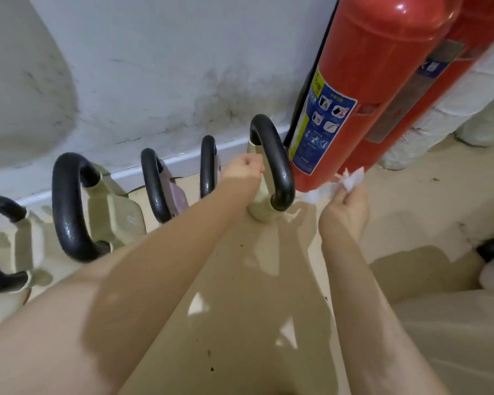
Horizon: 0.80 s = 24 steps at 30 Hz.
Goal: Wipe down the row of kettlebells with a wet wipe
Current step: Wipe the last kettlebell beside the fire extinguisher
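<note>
Along the wall: five kettlebells stand in a row on the glossy beige floor [240,323], each with a black handle.
Nearest kettlebell [265,206]: beige body, big black handle [277,163], at the right end of the row, just beside the red fire extinguisher [362,89].
Left hand [244,169]: fingers curled into a fist at the inner side of this handle; whether it really grips the handle I cannot tell.
Right hand [345,206]: pinches the crumpled white wet wipe [351,179] between the fingertips, raised near the handle, not touching it.
Other kettlebells: one pinkish [171,192], the others beige, to the left.
Containers: a second red extinguisher [428,89] behind the first; contents not visible.
</note>
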Tool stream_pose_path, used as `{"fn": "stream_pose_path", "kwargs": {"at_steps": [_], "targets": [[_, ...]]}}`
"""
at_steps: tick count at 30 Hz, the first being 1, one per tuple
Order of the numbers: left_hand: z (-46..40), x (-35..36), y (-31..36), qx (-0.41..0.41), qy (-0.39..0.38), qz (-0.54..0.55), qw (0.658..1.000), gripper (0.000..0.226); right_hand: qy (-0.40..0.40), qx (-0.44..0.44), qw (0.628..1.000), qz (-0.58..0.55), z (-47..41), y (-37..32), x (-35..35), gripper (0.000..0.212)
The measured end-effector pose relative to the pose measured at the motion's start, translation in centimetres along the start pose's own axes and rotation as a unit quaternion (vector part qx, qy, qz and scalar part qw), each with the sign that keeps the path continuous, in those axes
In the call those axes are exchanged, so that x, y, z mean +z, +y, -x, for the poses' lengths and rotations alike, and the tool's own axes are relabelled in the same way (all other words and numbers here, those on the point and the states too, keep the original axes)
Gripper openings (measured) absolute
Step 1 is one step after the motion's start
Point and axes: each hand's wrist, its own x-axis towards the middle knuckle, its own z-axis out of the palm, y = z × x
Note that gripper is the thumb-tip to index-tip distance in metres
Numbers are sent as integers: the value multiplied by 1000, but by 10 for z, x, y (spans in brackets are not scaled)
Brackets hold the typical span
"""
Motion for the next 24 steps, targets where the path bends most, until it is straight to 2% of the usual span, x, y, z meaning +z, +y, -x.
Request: {"fn": "stream_pose_path", "kwargs": {"at_steps": [2, 4, 5, 7, 9, 11, 13, 16, 18, 21, 22, 24], "targets": [[-8, 9, 6, -4, -25, -58, 998, 31, -94, -25, 995, -12, 5, -1, 17, 32], [-16, 16, 8, -3, -48, -76, 996, 39, -134, -43, 990, -20, 12, 2, 27, 34], [-19, 18, 9, -6, -53, -74, 996, 41, -113, -49, 992, -11, 12, 1, 27, 34], [-24, 19, 11, -10, -64, -77, 995, 38, -12, -38, 999, -11, 7, -2, 19, 26], [-28, 17, 14, -18, -85, -67, 994, 28, 74, -30, 997, -24, -6, -7, 9, 28], [-28, 15, 15, -26, -98, -59, 993, 23, 96, -42, 994, -37, -12, -7, 9, 29], [-28, 15, 13, -37, -97, -51, 993, 24, 54, -53, 996, -42, -1, -6, 22, 28], [-28, 16, 11, -43, -100, -15, 994, 19, -92, -81, 992, -16, 24, 10, 48, 42], [-28, 16, 10, -41, -98, 0, 994, 19, -83, -85, 992, -41, 23, 10, 53, 39], [-26, 17, 10, -48, -85, 14, 995, 19, 12, -27, 981, -190, 0, -9, 44, 27], [-25, 18, 10, -52, -83, 17, 995, 19, 5, -22, 974, -226, -7, -14, 42, 28], [-23, 16, 12, -58, -91, 25, 994, 20, -86, -14, 972, -217, -10, -19, 43, 42]]}}
